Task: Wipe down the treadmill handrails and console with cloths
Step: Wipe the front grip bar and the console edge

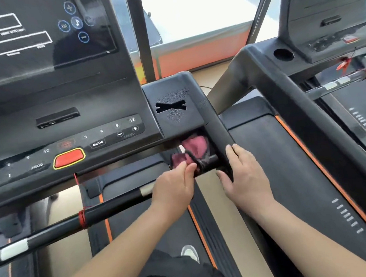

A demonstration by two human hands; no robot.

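The left hand [175, 183] pinches the cloth [190, 151] between thumb and fingers, bunched round the bar [116, 202] where it joins the handrail [216, 126]. The right hand [243, 175] curls its fingers round that handrail. Rail wiping seems under way. I cannot tell whether the console [61, 94] is done.

Bright daylight enters a wide window [187, 8] above an orange wall band [192, 54]. A second treadmill [307, 95] stands alongside on tan floor [203, 78].
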